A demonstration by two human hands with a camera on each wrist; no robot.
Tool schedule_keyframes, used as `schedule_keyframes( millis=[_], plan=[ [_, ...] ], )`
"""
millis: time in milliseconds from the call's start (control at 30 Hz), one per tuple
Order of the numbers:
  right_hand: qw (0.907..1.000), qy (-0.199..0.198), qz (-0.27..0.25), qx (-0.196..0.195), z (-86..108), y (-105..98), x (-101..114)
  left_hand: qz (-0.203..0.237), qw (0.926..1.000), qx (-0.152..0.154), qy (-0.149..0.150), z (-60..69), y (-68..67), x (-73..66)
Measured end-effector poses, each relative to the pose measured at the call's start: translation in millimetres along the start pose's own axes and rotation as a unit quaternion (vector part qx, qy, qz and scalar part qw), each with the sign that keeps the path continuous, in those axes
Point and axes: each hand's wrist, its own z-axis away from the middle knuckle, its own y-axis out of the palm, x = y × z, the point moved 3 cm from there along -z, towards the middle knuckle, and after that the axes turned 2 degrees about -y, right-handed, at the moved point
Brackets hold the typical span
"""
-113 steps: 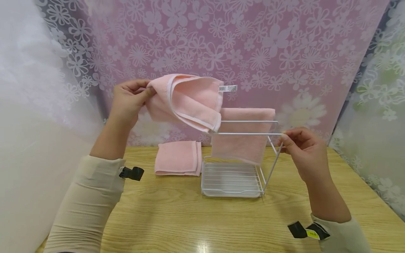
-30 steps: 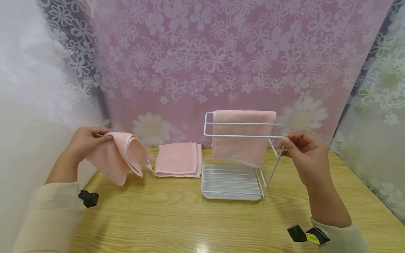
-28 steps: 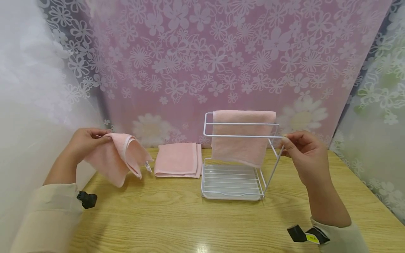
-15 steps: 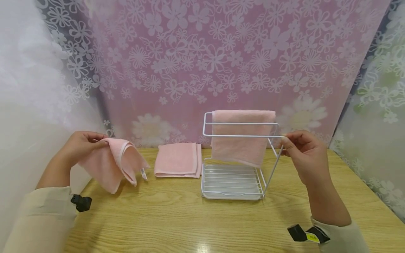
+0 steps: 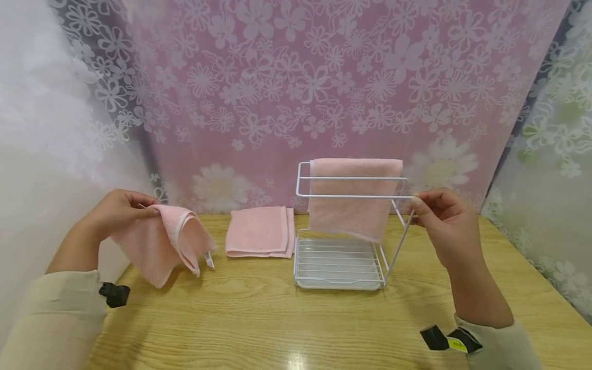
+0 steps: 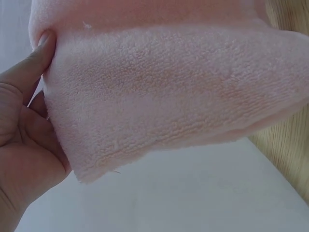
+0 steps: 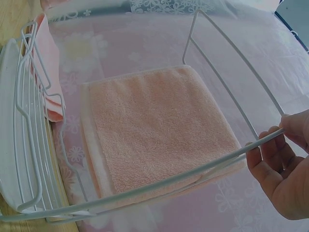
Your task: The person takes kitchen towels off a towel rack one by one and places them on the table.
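Floral pink sheeting (image 5: 277, 77) backs the wooden counter (image 5: 259, 318), where the left hand (image 5: 114, 213) pinches a drooping towel (image 5: 150, 246) left of the folded towel (image 5: 256, 231), and the right hand's (image 5: 447, 223) fingers clamp the white rack (image 5: 356, 196), which a sideways tug might tip, spilling its draped towel (image 5: 349, 218).

Wood-grain tbl (image 5: 259, 321): folded pink towel (image 5: 256, 232) beside wht rack (image 5: 356, 196).

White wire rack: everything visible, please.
The white wire rack looks like coated metal: slatted base over a pale tray, slanting supports on the right, horizontal bars on top. It stands upright on the wooden table, beside a folded pink towel; whether they touch is unclear. A draped towel hangs over the top's rear. The right hand pinches the front bar's right end.
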Motion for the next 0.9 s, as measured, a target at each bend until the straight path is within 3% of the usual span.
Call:
schedule_keyframes(
  millis=[200,433,533,900],
  plan=[
    [0.9999,-0.006,-0.009,0.005,-1.5,0,-1,-0.025,0.9994,0.013,0.021,0.5,1.1,0.0],
    [1.0000,-0.003,-0.005,0.006,0.2,0,0,-0.038,0.9986,0.019,0.031,-4.8,13.4,5.9],
    [1.0000,0.001,-0.001,0.002,0.5,1,0,-0.045,0.9984,0.010,0.033,-8.8,19.8,6.7],
    [0.9992,0.022,0.022,-0.025,0.3,0,0,-0.085,0.9909,-0.048,0.092,-25.9,37.4,2.7]
  ],
)
